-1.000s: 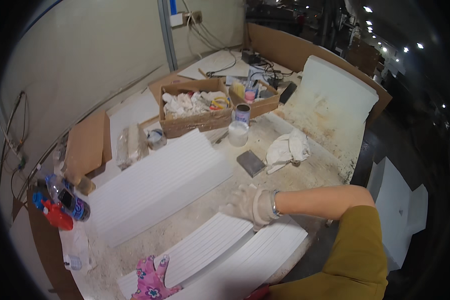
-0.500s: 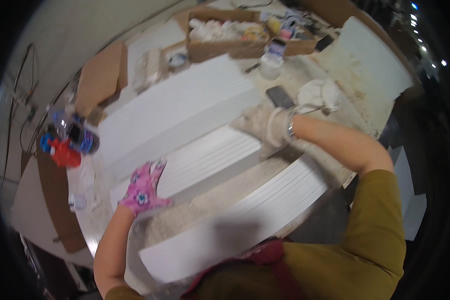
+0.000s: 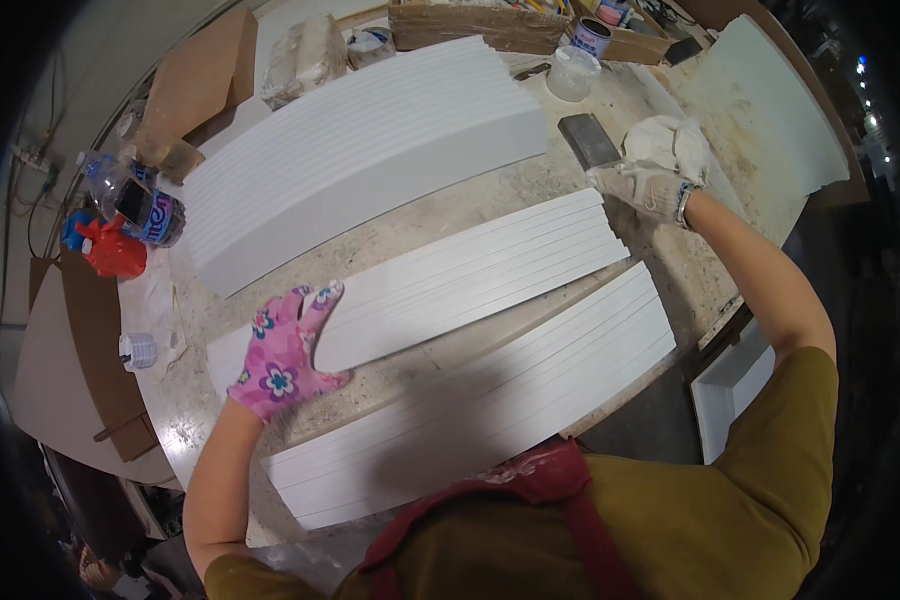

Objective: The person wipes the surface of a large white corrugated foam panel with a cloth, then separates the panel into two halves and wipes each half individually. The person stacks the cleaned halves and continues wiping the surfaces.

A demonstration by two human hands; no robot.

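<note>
Left hand: the left hand (image 3: 282, 357), wearing a pink flowered glove, is lying flat with fingers spread on the near-left end of the middle white ribbed panel (image 3: 440, 285); its grip is released, pressing down rather than grasping.
Right hand: the right hand (image 3: 642, 183), wearing a whitish work glove, is resting at the far-right corner of the same panel, fingers pointing toward the dark grey sanding block (image 3: 588, 139) just beside it; whether its grip is clenching on the panel's corner I cannot tell.
Middle panel: it is lying across the speckled, dust-marked tabletop (image 3: 390, 228), stretching from one hand to the other.
Near panel: a second long white ribbed panel (image 3: 480, 400) is lying just beside the middle one, closer to the person, its right end reaching the tabletop's edge.
Far panel: a wider white ribbed panel (image 3: 360, 160) is lying beyond, apart from the middle one.
Cloth: a crumpled white rag (image 3: 670, 138) is sitting just behind the right hand.
Left edge: clear plastic bottles (image 3: 135, 198) and a red bag (image 3: 110, 250) are crowding the tabletop's left side.
Far end: a brown cardboard box (image 3: 470, 25) and a clear plastic tub (image 3: 574, 75) are standing behind the far panel.
</note>
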